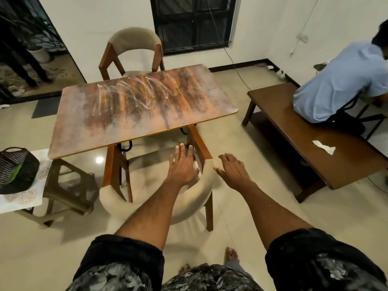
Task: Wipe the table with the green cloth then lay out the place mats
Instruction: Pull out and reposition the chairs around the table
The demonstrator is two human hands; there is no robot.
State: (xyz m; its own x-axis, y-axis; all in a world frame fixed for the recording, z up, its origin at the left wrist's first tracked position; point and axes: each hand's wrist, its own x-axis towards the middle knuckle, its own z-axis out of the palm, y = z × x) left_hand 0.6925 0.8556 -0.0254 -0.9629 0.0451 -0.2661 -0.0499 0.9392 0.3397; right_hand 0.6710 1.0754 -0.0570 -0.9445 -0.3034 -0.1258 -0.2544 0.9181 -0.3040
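Head view: a person's left hand (183,164) and right hand (233,169), fingers spread and holding nothing, reach over the cream chair (189,198) tucked at the near edge of the table (134,114). The chalk-streaked wooden surface appears unwiped and carries no place mats. Left of the table, a dark woven basket (14,169) on a stool shows something green inside, probably the green cloth (15,172). The job seems barely begun.

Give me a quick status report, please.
Both hands empty: left hand, right hand open. Green cloth in basket. Table unwiped; chair blocks approach.
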